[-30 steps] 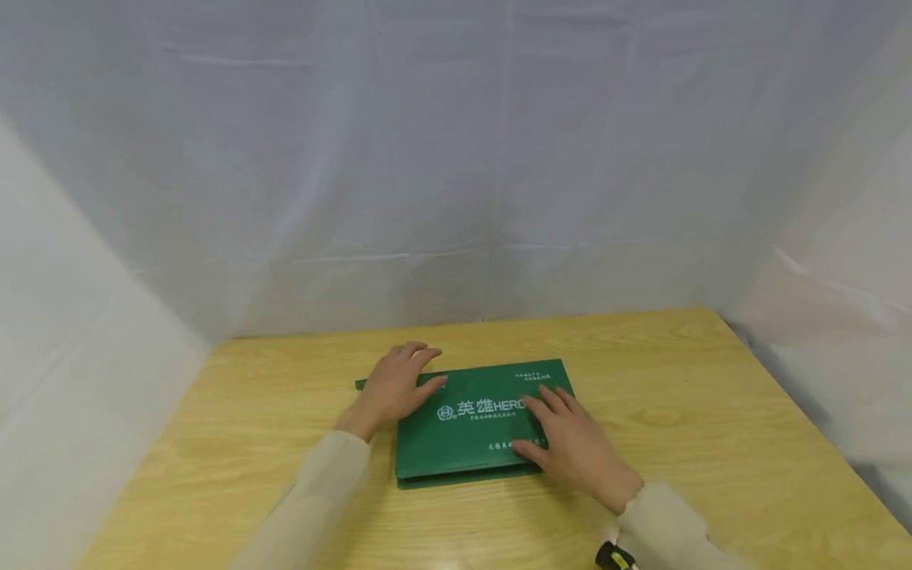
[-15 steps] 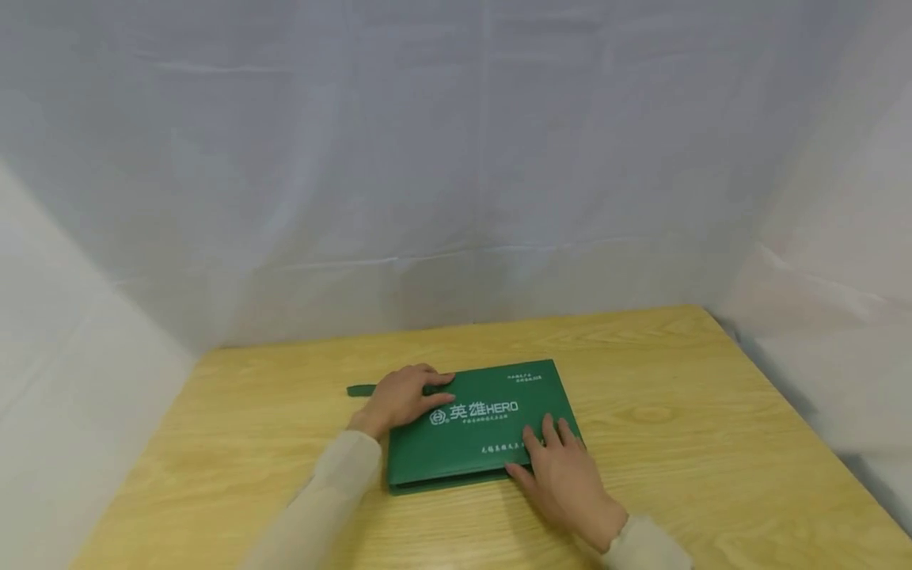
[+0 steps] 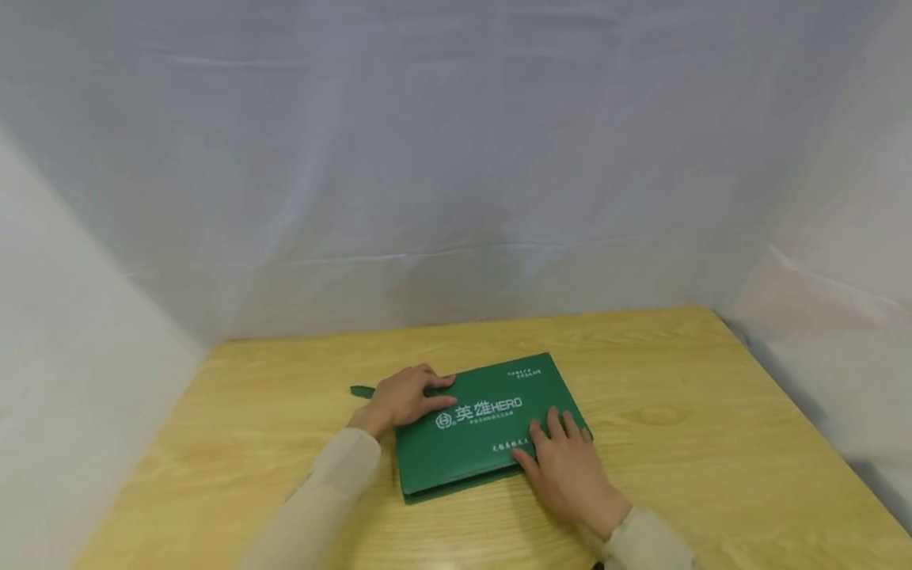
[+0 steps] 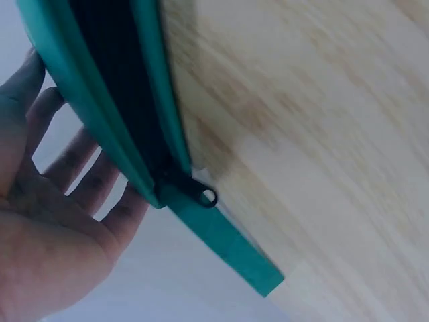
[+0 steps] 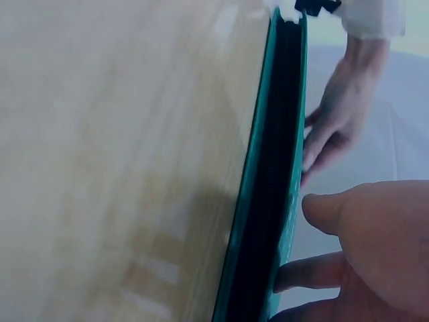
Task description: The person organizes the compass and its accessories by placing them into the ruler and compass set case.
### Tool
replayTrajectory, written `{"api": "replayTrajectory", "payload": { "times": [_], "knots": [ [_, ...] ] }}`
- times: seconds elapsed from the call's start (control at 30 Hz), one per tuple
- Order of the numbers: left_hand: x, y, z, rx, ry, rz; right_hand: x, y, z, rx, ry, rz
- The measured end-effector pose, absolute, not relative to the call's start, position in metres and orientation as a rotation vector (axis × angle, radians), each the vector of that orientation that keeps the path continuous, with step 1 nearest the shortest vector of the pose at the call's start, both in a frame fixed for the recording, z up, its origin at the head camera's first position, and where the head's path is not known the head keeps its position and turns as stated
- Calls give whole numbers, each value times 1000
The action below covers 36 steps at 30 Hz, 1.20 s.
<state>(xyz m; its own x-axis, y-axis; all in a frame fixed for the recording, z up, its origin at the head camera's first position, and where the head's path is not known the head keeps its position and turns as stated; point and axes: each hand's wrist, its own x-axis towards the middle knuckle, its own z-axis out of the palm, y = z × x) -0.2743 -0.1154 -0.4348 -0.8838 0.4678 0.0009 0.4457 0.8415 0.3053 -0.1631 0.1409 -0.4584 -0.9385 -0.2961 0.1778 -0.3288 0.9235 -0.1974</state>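
A green zip document bag [image 3: 463,455] with white HERO lettering lies flat on the wooden table. My left hand [image 3: 404,396] rests on its left end, fingers spread over the cover. Across the lower right corner lie the fingers of my right hand [image 3: 572,479], with the thumb at the near edge. Seen from the left wrist, the bag's dark zipped side faces the camera. A black zipper pull [image 4: 209,196] sits at its corner, where a green end tab [image 4: 231,245] sticks out. In the right wrist view, the right hand's fingertips touch the cover.
The wooden table [image 3: 698,396] extends around the bag on all sides. White cloth [image 3: 456,158] hangs behind the table and along both sides. A small dark object [image 3: 598,565] shows at the right sleeve, by the bottom edge.
My left hand has come down onto the bag's left end. The right hand has shifted toward the near edge. The bag has turned slightly, its left end now nearer to me.
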Motion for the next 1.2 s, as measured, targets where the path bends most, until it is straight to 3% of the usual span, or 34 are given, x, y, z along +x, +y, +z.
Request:
{"api": "replayTrajectory", "payload": {
  "times": [0.63, 0.93, 1.2],
  "knots": [
    [-247, -106, -431, 643, 2906, 423, -223, 130, -456, 388, -2877, 14],
    [-232, -101, -433, 650, 2796, 586, -267, 140, -441, 641, -3159, 127],
    [-216, -82, -437, 685, 2870, 440, -296, 154, -435, 860, -3291, 420]
  ]
}}
